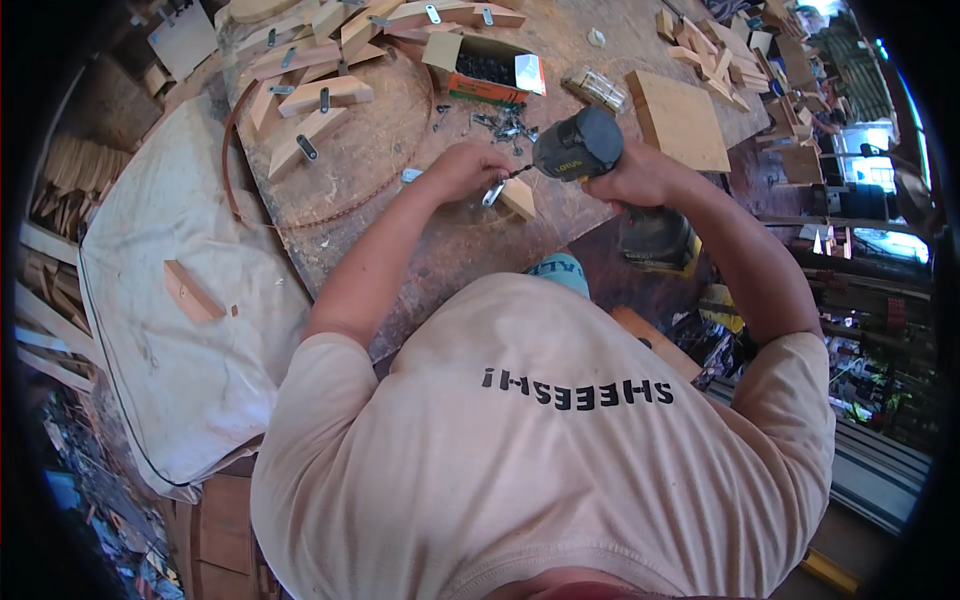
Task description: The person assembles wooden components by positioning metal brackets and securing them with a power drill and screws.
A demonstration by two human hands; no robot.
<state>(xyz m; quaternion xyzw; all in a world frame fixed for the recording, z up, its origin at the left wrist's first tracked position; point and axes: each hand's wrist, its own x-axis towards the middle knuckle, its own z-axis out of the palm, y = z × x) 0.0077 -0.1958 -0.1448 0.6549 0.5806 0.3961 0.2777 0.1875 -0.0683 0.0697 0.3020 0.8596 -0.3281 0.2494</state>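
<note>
My right hand (640, 178) is wrapped round the grip of a dark cordless drill (578, 145), its thin bit pointing left. Close to the bit's tip, the fingers of my left hand (465, 172) are pinched together; what lies between them is too small to make out. Just under those fingers is a small wooden block (519, 199) on the worn tabletop, with a metal plate (493, 193) at its left end. Another metal plate (411, 175) shows beside my left wrist. Loose dark screws and metal bits (508, 126) lie scattered beyond my left hand.
An open cardboard box (490, 75) of dark screws stands farther back on the table (365, 215). Several wooden pieces with metal plates (322, 97) are piled at the far left. A flat board (680, 120) and a clear packet (597, 88) lie right. A cloth-covered surface (190, 330) adjoins left.
</note>
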